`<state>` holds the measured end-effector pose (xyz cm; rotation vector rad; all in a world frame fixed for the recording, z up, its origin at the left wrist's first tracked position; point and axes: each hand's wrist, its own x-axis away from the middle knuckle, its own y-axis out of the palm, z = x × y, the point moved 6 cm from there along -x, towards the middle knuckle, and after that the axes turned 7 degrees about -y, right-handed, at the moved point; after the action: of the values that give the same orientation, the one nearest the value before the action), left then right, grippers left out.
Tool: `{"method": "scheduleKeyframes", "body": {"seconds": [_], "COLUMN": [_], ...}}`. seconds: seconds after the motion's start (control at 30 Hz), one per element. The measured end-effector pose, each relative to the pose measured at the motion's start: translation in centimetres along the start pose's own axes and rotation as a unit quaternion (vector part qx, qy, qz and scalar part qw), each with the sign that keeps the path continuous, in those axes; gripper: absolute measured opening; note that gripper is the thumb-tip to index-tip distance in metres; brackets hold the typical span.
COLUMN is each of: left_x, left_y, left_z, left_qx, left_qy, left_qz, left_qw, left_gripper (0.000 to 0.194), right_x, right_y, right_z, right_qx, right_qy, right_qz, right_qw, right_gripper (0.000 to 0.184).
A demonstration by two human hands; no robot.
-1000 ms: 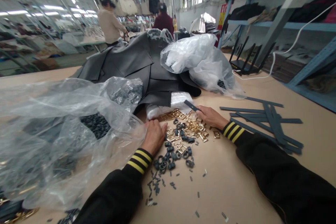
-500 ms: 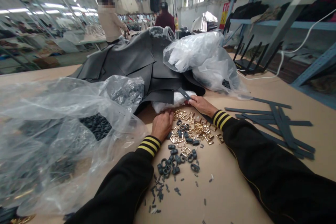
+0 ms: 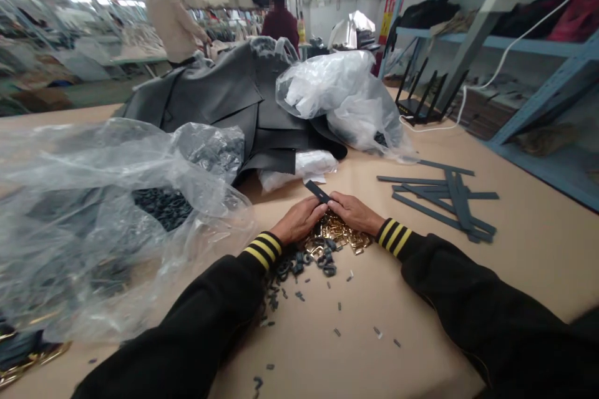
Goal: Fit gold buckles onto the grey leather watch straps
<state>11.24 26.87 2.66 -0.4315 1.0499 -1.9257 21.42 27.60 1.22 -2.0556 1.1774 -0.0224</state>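
A dark grey strap [image 3: 317,191] with a slot near its end sticks up between my hands. My right hand [image 3: 356,212] is closed on the strap, thumb and fingers pinching it. Right against it, my left hand [image 3: 299,219] has its fingers curled together by the strap's lower part; what they hold is hidden. Below both hands lies a heap of gold buckles [image 3: 345,234]. Dark strap loops [image 3: 299,262] lie nearer to me, partly mixed with the buckles.
More dark straps [image 3: 456,202] lie crossed at the right. A clear bag [image 3: 219,224] with dark pieces covers the left side. Grey sheet material [image 3: 210,100] and a white-filled plastic bag [image 3: 327,84] stand behind. A black router [image 3: 418,109] sits back right; small offcuts [image 3: 299,296] are scattered in front.
My left hand has come up from the buckle pile to the strap. My right hand has brought the strap nearer, and the hands now meet. The view has shifted slightly.
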Motion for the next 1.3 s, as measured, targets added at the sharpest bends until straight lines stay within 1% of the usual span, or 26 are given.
{"method": "scheduleKeyframes", "body": {"seconds": [0.17, 0.23, 0.27, 0.33, 0.4, 0.47, 0.5, 0.53, 0.57, 0.63, 0.67, 0.73, 0.8, 0.83, 0.87, 0.93, 1.0, 1.1, 1.17, 1.23, 1.27, 1.3], "left_x": [4.2, 5.9, 6.7, 8.4, 10.2, 11.8, 12.4, 12.9, 13.1, 13.0, 12.6, 11.3, 9.8, 9.1, 8.6, 7.9, 7.7, 7.8, 7.8, 8.1, 8.4, 8.9], "left_y": [0.6, 0.8, 0.9, 0.8, 0.5, 0.7, 1.1, 1.7, 2.6, 4.6, 5.6, 7.0, 7.8, 8.0, 8.1, 8.3, 8.5, 8.3, 7.6, 6.5, 5.8, 5.2], "left_z": [2.5, 3.4, 3.8, 4.5, 5.4, 6.6, 7.4, 8.4, 9.4, 11.3, 12.0, 12.7, 12.8, 12.8, 12.9, 13.1, 13.2, 13.0, 12.6, 12.2, 12.0, 11.7], "left_qx": [0.038, 0.039, 0.034, 0.006, -0.04, -0.083, -0.097, -0.107, -0.114, -0.125, -0.134, -0.156, -0.178, -0.185, -0.189, -0.192, -0.191, -0.176, -0.153, -0.132, -0.11, -0.057], "left_qy": [-0.003, -0.002, 0.001, 0.003, -0.006, -0.016, -0.018, -0.015, -0.008, 0.008, 0.005, -0.026, -0.066, -0.08, -0.086, -0.089, -0.094, -0.108, -0.119, -0.127, -0.132, -0.144], "left_qz": [-0.047, -0.053, -0.048, -0.01, 0.052, 0.107, 0.117, 0.115, 0.101, 0.055, 0.032, 0.009, 0.008, 0.008, 0.008, 0.001, -0.009, -0.014, -0.006, 0.01, 0.015, 0.015], "left_qw": [0.998, 0.998, 0.998, 1.0, 0.998, 0.991, 0.988, 0.987, 0.988, 0.991, 0.99, 0.987, 0.982, 0.979, 0.978, 0.977, 0.977, 0.978, 0.981, 0.983, 0.985, 0.988], "left_gripper": [0.03, 0.03, 0.031, 0.033, 0.035, 0.032, 0.028, 0.025, 0.022, 0.019, 0.018, 0.017, 0.016, 0.017, 0.018, 0.021, 0.024, 0.026, 0.024, 0.024, 0.024, 0.025], "right_x": [3.2, 4.0, 4.3, 4.8, 5.2, 5.4, 5.5, 5.5, 5.6, 5.9, 6.2, 7.1, 8.5, 9.4, 10.3, 12.4, 14.5, 17.2, 18.4, 19.0, 19.2, 19.4], "right_y": [0.6, 1.0, 1.1, 1.1, 0.8, -0.1, -0.9, -1.9, -3.1, -5.8, -7.1, -9.4, -10.9, -11.1, -11.1, -10.1, -8.6, -6.4, -5.2, -4.1, -3.6, -3.1], "right_z": [-2.3, -3.3, -3.7, -4.6, -5.4, -6.2, -6.6, -7.0, -7.4, -8.1, -8.6, -9.8, -10.9, -11.3, -11.5, -11.5, -11.1, -10.4, -10.3, -10.7, -11.0, -11.3], "right_qx": [-0.03, -0.047, -0.056, -0.075, -0.093, -0.118, -0.142, -0.173, -0.21, -0.276, -0.293, -0.302, -0.293, -0.29, -0.291, -0.301, -0.318, -0.335, -0.336, -0.328, -0.32, -0.311], "right_qy": [0.013, 0.012, 0.011, 0.009, 0.009, 0.012, 0.015, 0.021, 0.028, 0.039, 0.04, 0.034, 0.03, 0.036, 0.048, 0.085, 0.127, 0.172, 0.19, 0.201, 0.203, 0.203], "right_qz": [-0.014, -0.028, -0.034, -0.045, -0.058, -0.063, -0.052, -0.032, -0.003, 0.069, 0.104, 0.164, 0.209, 0.22, 0.225, 0.222, 0.217, 0.229, 0.234, 0.22, 0.208, 0.194], "right_qw": [0.999, 0.998, 0.998, 0.996, 0.994, 0.991, 0.988, 0.984, 0.977, 0.958, 0.95, 0.939, 0.933, 0.931, 0.929, 0.923, 0.914, 0.898, 0.892, 0.897, 0.902, 0.908], "right_gripper": [0.02, 0.021, 0.021, 0.021, 0.023, 0.024, 0.025, 0.025, 0.025, 0.024, 0.023, 0.02, 0.019, 0.02, 0.021, 0.024, 0.026, 0.025, 0.023, 0.022, 0.021, 0.021]}}
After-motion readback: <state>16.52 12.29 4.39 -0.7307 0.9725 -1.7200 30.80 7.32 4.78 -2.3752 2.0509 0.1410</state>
